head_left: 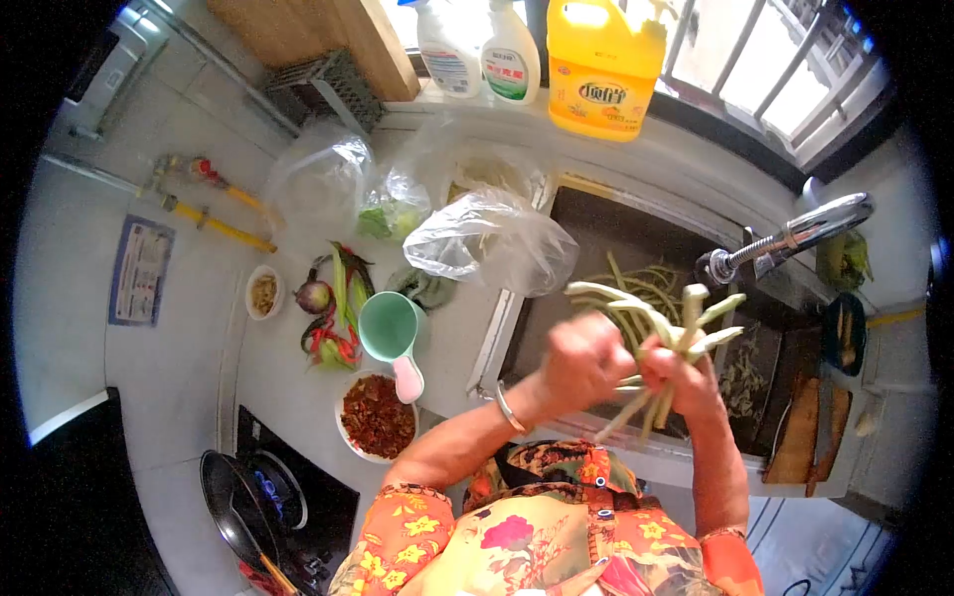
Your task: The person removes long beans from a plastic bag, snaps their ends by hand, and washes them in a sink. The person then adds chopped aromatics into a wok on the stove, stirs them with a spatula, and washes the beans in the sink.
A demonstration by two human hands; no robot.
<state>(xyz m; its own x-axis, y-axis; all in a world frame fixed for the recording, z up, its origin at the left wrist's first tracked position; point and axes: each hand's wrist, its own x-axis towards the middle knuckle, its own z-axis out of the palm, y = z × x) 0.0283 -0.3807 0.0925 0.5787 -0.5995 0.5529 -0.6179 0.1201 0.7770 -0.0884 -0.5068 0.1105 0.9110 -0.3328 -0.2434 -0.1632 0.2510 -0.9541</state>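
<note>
My right hand [686, 379] is closed round a bunch of pale green long beans [688, 323], held over the sink [556, 233]. Bean ends fan out above the fist, and more stick out below it. My left hand [588, 356], with a bangle at the wrist, is closed and slightly blurred just beside the bunch. Whatever its fingers grip is hidden. Thinner green beans [651, 285] lie in the sink behind the bunch.
A chrome faucet [785, 238] reaches over the sink. Left of it are a plastic bag [492, 238], a green dipper [390, 326], a bowl of chopped red food [378, 417], an onion [314, 296] and a wok [234, 507] beside a lit burner. A knife [824, 427] lies at the right.
</note>
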